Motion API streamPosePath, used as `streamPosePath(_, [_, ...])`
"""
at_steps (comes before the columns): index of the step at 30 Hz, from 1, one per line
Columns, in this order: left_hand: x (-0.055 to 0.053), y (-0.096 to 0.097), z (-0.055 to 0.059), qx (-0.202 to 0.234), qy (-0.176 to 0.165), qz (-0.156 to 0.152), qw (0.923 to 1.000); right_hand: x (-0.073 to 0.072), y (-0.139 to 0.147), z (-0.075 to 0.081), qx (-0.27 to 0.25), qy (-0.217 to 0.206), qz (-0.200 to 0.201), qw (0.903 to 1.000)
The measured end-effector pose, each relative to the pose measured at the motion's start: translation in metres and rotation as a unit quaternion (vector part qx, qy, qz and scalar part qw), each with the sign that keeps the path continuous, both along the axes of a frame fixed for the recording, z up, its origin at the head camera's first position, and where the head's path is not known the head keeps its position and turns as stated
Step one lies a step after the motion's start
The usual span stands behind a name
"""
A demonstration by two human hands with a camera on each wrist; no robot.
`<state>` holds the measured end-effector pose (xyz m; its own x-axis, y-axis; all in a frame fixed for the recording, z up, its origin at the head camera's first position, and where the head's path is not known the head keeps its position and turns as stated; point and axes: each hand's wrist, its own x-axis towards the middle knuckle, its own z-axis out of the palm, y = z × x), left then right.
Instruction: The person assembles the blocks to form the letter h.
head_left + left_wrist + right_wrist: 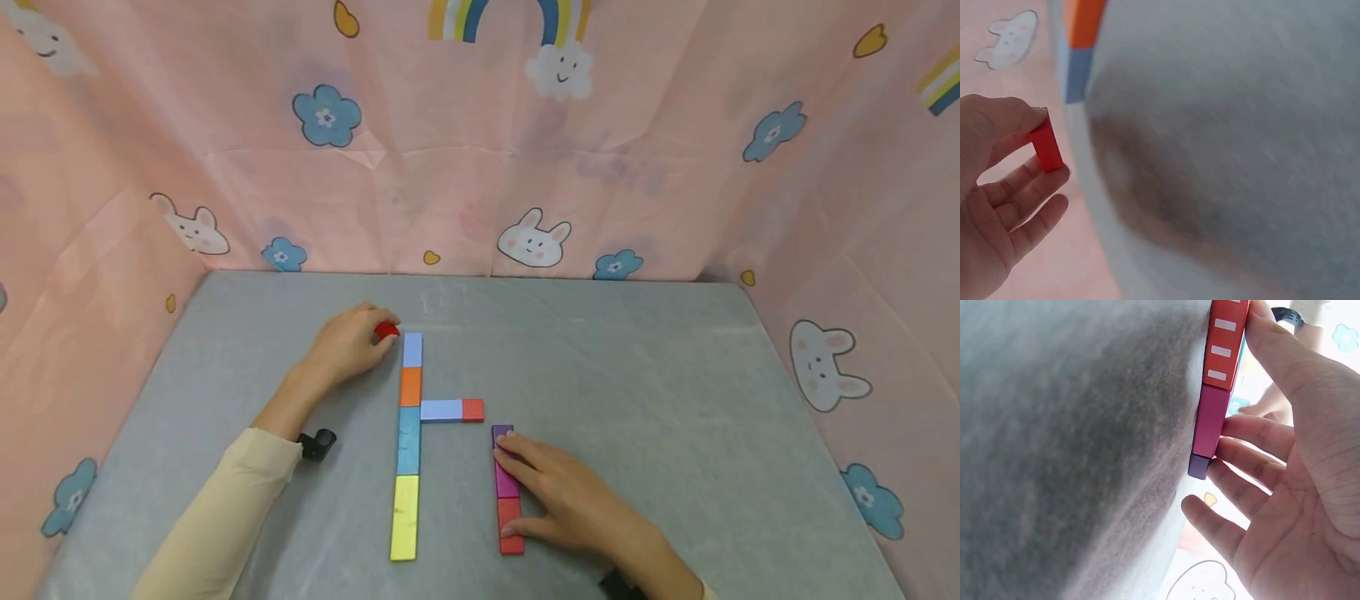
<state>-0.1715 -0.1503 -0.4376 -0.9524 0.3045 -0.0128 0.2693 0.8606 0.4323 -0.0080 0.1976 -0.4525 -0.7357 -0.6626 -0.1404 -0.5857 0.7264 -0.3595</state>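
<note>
Near the far end of the left column, my left hand (pixel 348 343) pinches a small red block (pixel 1048 147) between thumb and fingers. That column runs from a pale blue block (pixel 412 350) through an orange block (pixel 410 387) and a blue block (pixel 408 442) to a long yellow block (pixel 404 518). My right hand (pixel 570 496) rests along a shorter column, with fingers by the purple block (pixel 502 432) and magenta block (pixel 506 480) and thumb at the red block with white marks (pixel 1222 351). Its fingers are spread and loosely bent along one side.
From the left column's middle a pale blue block (pixel 441 410) and a small red block (pixel 473 410) extend rightward, ending short of the right column. All lie on a grey table (pixel 675 375). A pink patterned cloth (pixel 450 192) encloses the back and sides.
</note>
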Motion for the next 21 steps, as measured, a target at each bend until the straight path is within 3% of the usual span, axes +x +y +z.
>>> streamPosePath(6, [0.015,0.021,0.020,0.021,0.019,-0.014,0.9995,0.001,0.000,0.000,0.004,0.002,-0.002,1.0000])
streamPosePath(11, [0.026,0.044,0.030,0.026,0.045,-0.059,0.9969,0.000,-0.001,0.001,0.012,-0.012,-0.004,0.9998])
streamPosePath(16, [0.035,0.063,0.031,0.024,0.048,-0.107,0.9929,0.000,-0.001,0.000,0.008,-0.007,0.000,0.9999])
streamPosePath(21, [0.043,0.086,0.027,0.024,0.027,-0.134,0.9904,0.001,0.000,0.000,0.003,-0.003,0.000,1.0000])
